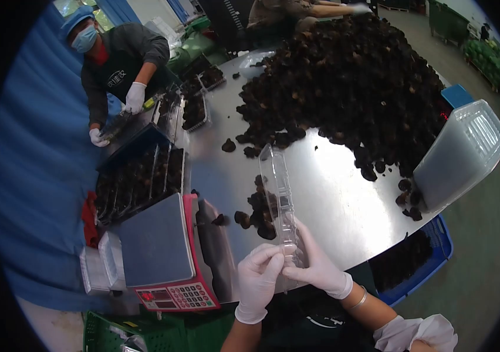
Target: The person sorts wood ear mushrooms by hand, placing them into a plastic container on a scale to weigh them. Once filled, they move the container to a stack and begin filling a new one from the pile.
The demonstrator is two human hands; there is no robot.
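In white gloves, both my hands hold one clear plastic container (279, 185) on edge above the front of the metal table. My left hand (259, 276) pinches its near end between thumb and fingers. Around the same end from the other side, my right hand (318, 264) is closed, thumb close to the left fingertips. The container looks empty. Behind it, a few dark brown, mushroom-like pieces (256, 218) lie loose on the table (344, 214); the container partly hides them.
A large heap of the dark pieces (344, 88) covers the far table. A scale (159, 237) stands left, near filled trays (144, 182). Stacked clear containers (461, 155) stand right, above a blue crate (446, 237). A masked co-worker (124, 70) handles a tray at upper left.
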